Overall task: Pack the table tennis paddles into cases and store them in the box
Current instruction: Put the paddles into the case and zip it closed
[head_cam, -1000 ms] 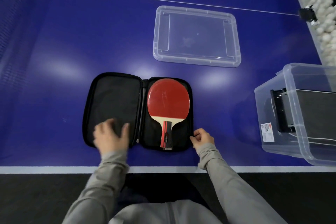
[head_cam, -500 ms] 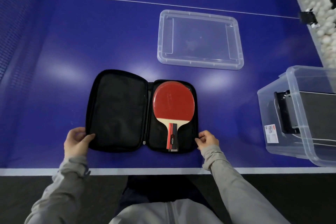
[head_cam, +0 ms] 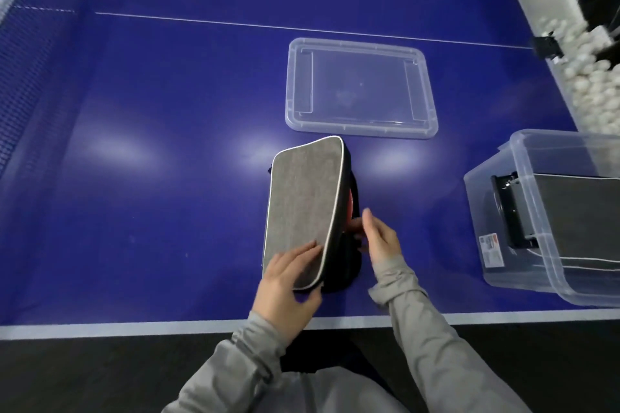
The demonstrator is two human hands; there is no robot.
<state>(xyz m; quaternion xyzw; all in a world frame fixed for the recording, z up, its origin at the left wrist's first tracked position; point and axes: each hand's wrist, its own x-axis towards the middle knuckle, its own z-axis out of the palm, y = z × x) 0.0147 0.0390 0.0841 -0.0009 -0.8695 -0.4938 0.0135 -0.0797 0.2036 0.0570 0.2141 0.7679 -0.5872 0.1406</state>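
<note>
A table tennis hall: a blue table tennis table (head_cam: 167, 111) beside a trough of white balls (head_cam: 590, 87).

Your left hand (head_cam: 291, 282) grips with fingers spread flat on top and thumb curled beneath; your right hand (head_cam: 380, 238) hovers beside it, fingers straight and relaxed, both grey-sleeved forearms angled inward.

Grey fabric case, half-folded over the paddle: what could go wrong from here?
1. The right hand has fingers at the open edge of the grey fabric case; the flap, which the left hand grips, could pinch them.
2. The red-rubber paddle peeks out at that edge and may snag the zip.
3. The clear plastic box already holds a case, so space may be tight.
</note>
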